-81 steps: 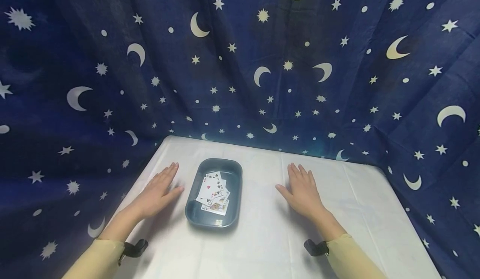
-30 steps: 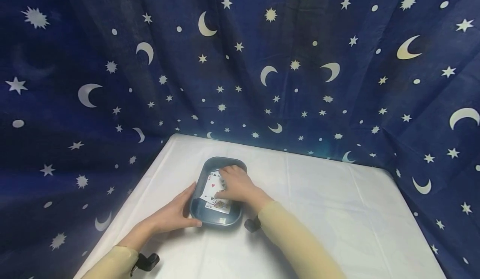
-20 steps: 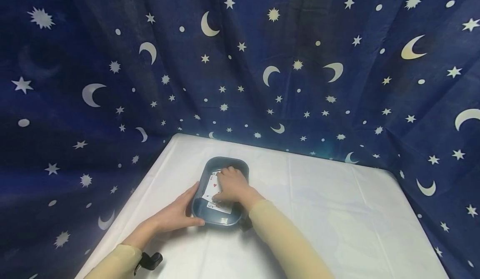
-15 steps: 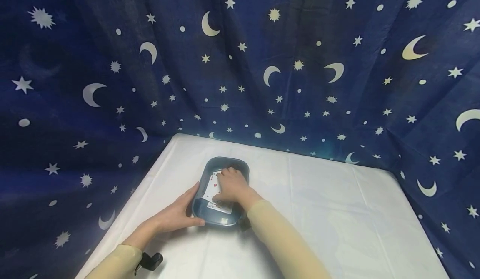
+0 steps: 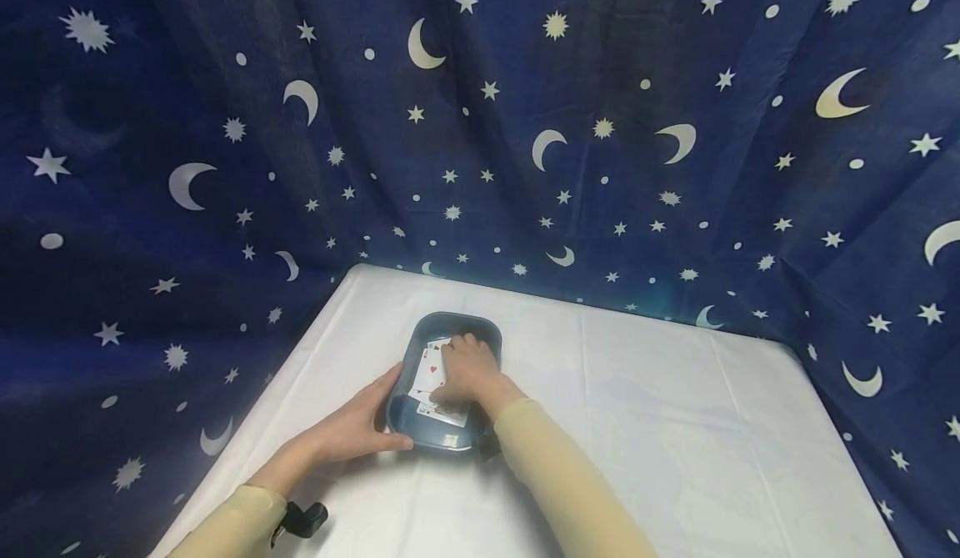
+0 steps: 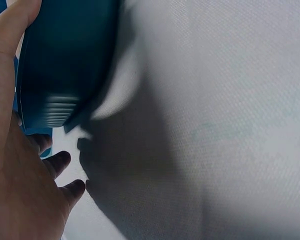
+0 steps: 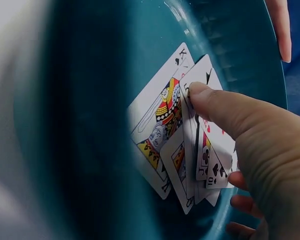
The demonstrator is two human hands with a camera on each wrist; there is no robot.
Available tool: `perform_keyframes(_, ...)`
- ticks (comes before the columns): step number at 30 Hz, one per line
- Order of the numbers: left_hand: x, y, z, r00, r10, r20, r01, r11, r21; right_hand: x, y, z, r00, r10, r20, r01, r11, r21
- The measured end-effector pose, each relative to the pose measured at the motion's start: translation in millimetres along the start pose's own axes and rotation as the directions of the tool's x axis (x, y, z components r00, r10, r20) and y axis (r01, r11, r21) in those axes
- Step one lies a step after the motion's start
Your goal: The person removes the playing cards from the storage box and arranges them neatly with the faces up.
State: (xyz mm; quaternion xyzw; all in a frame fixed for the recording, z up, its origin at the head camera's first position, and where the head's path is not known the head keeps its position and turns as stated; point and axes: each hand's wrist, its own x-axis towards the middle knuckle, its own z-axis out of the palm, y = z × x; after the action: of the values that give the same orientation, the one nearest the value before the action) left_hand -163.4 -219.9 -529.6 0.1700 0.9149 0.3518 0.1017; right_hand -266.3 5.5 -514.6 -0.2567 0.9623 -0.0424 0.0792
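A dark teal tray (image 5: pixel 423 434) with rounded corners stands on the table, and a loose pile of playing cards (image 5: pixel 424 374) lies face up in it. My left hand (image 5: pixel 352 433) holds the tray's near left corner, thumb at the near rim, fingers along the left side. In the left wrist view the thumb overlaps the tray wall (image 6: pixel 65 60) and the other fingers are spread below. My right hand (image 5: pixel 471 372) is inside the tray, gripping the pile between thumb and fingers. A king of spades (image 7: pixel 155 125) sticks out beside the pinched cards in the right wrist view.
A white cloth covers the table (image 5: pixel 637 424), which extends well to the right of the tray. Behind and beside it hangs a dark blue curtain (image 5: pixel 480 141) with moons and stars. A black wrist camera (image 5: pixel 306 520) sits below my left wrist.
From apart on both sides, my hands have come to the tray: the left to its corner, the right into the cards. Lately the right hand has barely moved; the view has shifted slightly.
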Motion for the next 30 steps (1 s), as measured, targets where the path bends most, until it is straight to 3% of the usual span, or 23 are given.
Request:
perform_keyframes(13, -1.2, 1.6, -1.6, 1.000, -0.008, 0.013, 0.008, 1.000, -0.005, -4.0, -1.5, -9.2, 1.000, 0.002, 0.007, -0.003, 0.997, 0.080)
perform_keyframes(23, -1.0, 1.7, -1.7, 1.000, -0.012, 0.011, 0.012, 1.000, -0.003, 7.7, 3.9, 3.8, 0.999, 0.017, 0.032, -0.020, 0.994, 0.104)
perform_keyframes(30, -0.9, 1.4, -1.2, 1.000, -0.003, 0.006, 0.003, 1.000, 0.006, 5.7, 2.5, 0.7, 0.999, 0.025, 0.032, -0.028, 0.993, 0.114)
